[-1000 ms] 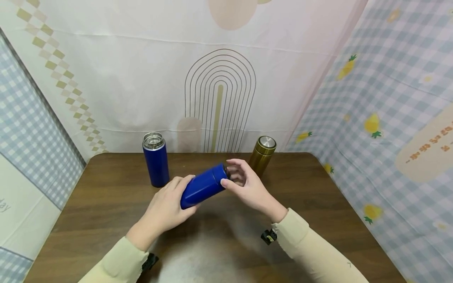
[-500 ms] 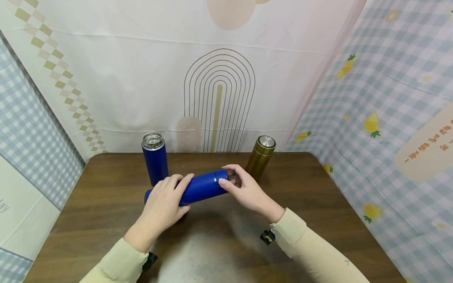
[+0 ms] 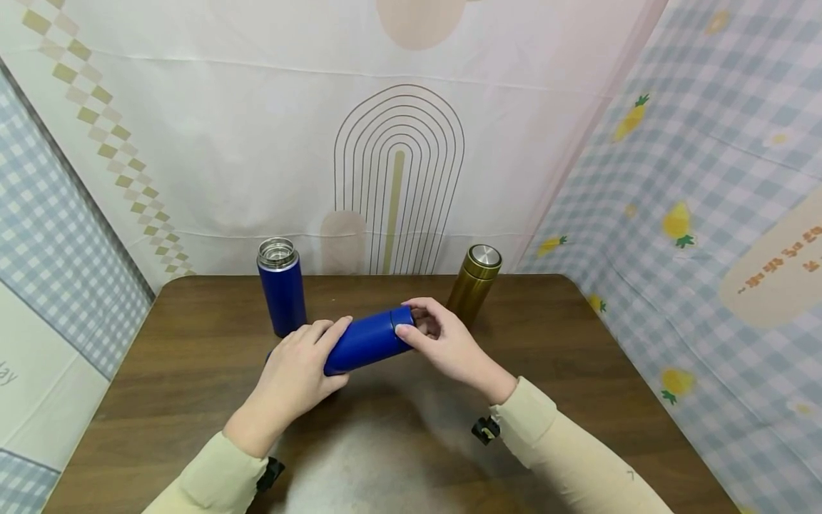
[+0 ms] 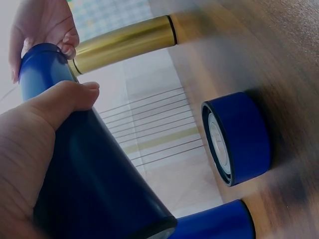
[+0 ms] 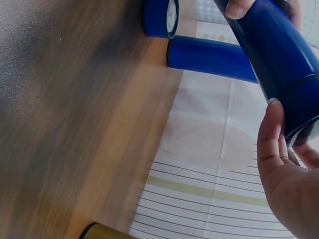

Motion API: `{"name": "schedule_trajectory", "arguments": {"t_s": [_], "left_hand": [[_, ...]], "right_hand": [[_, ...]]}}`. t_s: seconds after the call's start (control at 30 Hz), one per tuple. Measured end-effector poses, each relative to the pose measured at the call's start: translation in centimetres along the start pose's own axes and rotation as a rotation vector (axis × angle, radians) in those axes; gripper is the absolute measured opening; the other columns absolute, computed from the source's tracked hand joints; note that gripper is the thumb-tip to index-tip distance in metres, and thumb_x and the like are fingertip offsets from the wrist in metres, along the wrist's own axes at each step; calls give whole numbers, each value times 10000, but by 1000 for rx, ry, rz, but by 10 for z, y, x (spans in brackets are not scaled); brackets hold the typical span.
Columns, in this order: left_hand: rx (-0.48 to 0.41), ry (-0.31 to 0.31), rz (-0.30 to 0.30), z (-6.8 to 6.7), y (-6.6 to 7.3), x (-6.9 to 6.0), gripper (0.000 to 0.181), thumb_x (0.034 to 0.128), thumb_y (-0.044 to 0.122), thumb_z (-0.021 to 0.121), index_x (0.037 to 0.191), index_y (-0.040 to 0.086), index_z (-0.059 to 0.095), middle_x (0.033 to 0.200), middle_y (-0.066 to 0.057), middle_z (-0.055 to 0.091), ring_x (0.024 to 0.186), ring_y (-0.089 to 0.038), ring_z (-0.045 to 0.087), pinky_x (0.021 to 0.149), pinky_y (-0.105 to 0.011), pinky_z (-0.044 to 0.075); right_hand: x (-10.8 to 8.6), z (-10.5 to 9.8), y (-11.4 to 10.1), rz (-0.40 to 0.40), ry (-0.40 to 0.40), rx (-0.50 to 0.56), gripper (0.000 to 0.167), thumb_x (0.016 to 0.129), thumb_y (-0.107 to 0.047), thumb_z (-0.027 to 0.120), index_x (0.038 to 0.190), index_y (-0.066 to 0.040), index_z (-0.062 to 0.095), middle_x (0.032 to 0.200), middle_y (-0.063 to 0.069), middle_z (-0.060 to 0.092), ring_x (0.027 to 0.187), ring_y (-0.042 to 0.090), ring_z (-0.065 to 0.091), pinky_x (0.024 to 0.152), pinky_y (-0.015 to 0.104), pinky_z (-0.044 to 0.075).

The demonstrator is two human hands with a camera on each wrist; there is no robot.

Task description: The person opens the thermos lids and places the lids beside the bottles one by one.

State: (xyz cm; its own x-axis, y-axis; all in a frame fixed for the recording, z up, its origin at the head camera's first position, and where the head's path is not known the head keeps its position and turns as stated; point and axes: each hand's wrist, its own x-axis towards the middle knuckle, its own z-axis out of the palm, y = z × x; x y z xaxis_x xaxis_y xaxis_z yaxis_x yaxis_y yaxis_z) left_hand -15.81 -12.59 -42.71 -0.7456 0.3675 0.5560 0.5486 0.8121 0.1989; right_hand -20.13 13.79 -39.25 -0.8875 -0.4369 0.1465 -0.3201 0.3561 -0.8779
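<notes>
My left hand (image 3: 298,375) grips a blue bottle (image 3: 362,341) round its body and holds it tilted above the table, its capped end raised toward the right. My right hand (image 3: 452,346) pinches the rim of that blue cap (image 3: 402,323), thumb on the near side and fingers over the end. In the left wrist view, a loose blue lid (image 4: 244,139) sits on the table; in the head view it is mostly hidden behind my left hand. An uncapped blue bottle (image 3: 282,296) with a steel mouth stands beyond my left hand.
A gold bottle (image 3: 477,282) with a silver-topped lid stands upright behind my right hand, near the back edge of the brown wooden table (image 3: 212,307). A patterned cloth (image 3: 257,143) hangs behind the table, and checked cloth hangs at both sides.
Over the last second the held bottle has tilted closer to level, and my right hand has lowered slightly with its fingers drawn in at the cap. The standing bottles have not moved.
</notes>
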Motion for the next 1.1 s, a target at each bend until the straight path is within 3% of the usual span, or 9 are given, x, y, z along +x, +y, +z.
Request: {"name": "schedule_trajectory", "arguments": {"t_s": [0.07,0.33,1.1], "left_hand": [[-19,1,-7,0,-1,0,842,631,329,872,1369,130,521,1103,-96,616,932,-310,610,814,-485,504],[-51,20,-17,0,-3,-1,810,616,332,852,1348,166,546,1077,-57,630,918,-287,616,791,-471,512],[-89,-20,-48,-6,-5,-1,775,596,350,855,1305,185,588,1041,-21,642,904,-235,611,769,-433,521]], "right_hand": [[-1,-1,-1,-6,-1,6,428,915,-388,653,1295,-234,530,1121,40,587,849,232,610,705,372,543],[-10,-3,-42,-3,-31,32,428,931,-197,649,1312,-52,517,1127,138,586,871,308,590,732,361,524],[-9,-1,-36,-57,-59,56,425,920,-179,664,1304,-75,514,1118,115,605,875,284,589,744,365,521]]}}
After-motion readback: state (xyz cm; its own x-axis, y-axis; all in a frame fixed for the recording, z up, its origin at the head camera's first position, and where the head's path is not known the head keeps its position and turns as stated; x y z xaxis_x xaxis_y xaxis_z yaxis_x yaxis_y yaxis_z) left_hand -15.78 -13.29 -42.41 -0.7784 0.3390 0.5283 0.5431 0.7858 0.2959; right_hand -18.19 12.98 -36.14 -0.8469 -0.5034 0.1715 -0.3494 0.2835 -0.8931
